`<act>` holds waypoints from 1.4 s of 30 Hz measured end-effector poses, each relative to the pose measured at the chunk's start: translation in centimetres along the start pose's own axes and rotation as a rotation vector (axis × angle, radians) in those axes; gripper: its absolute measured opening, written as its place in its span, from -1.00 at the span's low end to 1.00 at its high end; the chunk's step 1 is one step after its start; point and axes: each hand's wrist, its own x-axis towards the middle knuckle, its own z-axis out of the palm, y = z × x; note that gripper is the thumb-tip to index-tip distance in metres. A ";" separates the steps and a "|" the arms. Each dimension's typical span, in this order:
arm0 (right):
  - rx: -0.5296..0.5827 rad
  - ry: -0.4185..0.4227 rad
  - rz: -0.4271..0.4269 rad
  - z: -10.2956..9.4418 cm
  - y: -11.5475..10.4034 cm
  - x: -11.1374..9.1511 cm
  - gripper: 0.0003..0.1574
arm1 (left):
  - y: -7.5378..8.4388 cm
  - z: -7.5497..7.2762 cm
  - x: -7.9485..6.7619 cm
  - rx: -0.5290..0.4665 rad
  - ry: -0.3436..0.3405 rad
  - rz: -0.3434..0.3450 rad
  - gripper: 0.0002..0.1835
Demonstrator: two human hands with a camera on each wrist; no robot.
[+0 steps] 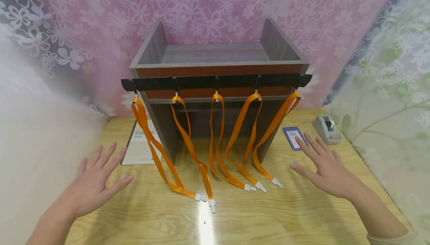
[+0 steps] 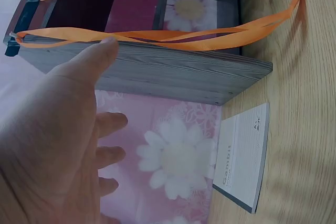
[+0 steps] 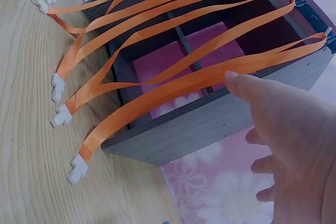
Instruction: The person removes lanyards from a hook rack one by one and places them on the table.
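Note:
Several orange lanyards (image 1: 188, 142) with white plastic clips hang from hooks on a black rail (image 1: 198, 83) across the front of a grey wooden shelf (image 1: 218, 54). Their clip ends lie on the table. To the left, my left hand (image 1: 92, 185) is held with fingers spread, holding nothing, close to a notepad (image 1: 141, 151). On the other side my right hand (image 1: 326, 168) hovers with fingers spread and nothing in it, its fingertips overlapping a blue card holder (image 1: 295, 139) in the head view. Both wrist views show a thumb in front of an outer lanyard; contact cannot be told.
A grey tape dispenser (image 1: 326, 129) stands at the right of the wooden table (image 1: 161, 219). Behind the shelf hangs a pink flowered curtain (image 1: 208, 9). Pale fabric (image 1: 389, 125) borders the right side.

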 end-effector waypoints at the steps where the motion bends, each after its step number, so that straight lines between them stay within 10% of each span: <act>1: 0.000 0.027 -0.019 0.0 0.0 0.1 0.04 | 0.0 0.0 0.0 -0.007 0.006 0.001 -0.16; 21: 0.122 0.341 -0.115 -0.1 -1.5 1.3 -0.14 | 0.7 0.2 1.5 -0.177 0.092 0.025 -0.33; 28: 0.185 0.458 -0.168 0.0 -1.7 1.5 -0.19 | 1.3 0.4 3.3 -0.250 0.326 0.141 -0.48; 42: 0.268 0.505 -0.168 0.3 -1.8 2.4 -0.23 | 3.6 0.2 5.8 -0.536 0.444 -0.010 -0.64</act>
